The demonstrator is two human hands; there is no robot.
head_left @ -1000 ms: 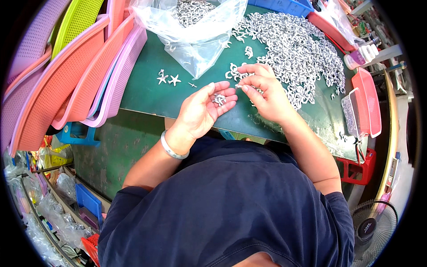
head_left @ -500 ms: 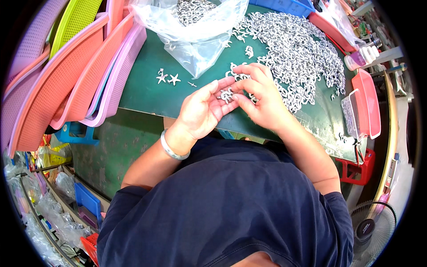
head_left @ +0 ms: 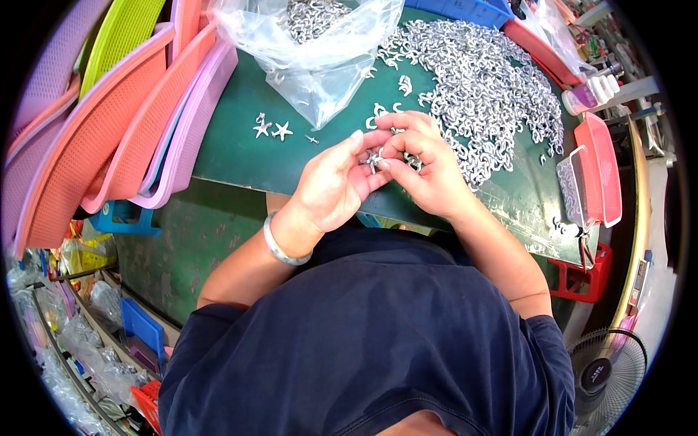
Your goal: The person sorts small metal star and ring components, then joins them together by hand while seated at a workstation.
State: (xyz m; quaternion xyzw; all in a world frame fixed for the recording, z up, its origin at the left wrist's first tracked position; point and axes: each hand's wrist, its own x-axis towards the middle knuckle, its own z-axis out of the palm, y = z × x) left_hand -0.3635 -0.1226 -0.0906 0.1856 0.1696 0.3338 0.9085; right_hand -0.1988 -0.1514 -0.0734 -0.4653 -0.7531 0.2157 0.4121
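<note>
My left hand (head_left: 327,180) lies palm up near the table edge, with several small silver metal pieces (head_left: 374,160) cupped in its fingers. Thumb and index fingertip of my right hand (head_left: 427,163) close together over those pieces, pinching at one; its exact shape is partly covered by the fingers. Right behind my right hand spreads a large heap of curved silver metal pieces (head_left: 480,102). On the green table (head_left: 240,156) to the left lie two star-shaped metal pieces (head_left: 282,131) and a tiny thin piece (head_left: 312,139).
A clear plastic bag (head_left: 320,87) of metal pieces stands at the back. Stacked pink, purple and green baskets (head_left: 109,123) lean at the left. A blue crate (head_left: 472,10) is behind the heap. Pink trays (head_left: 602,171) sit by the right edge, a fan (head_left: 607,378) below.
My right fingers have curled in and closed over the pieces in my left hand. The pieces have shifted slightly in my left fingers. The heap and bag stay as they were.
</note>
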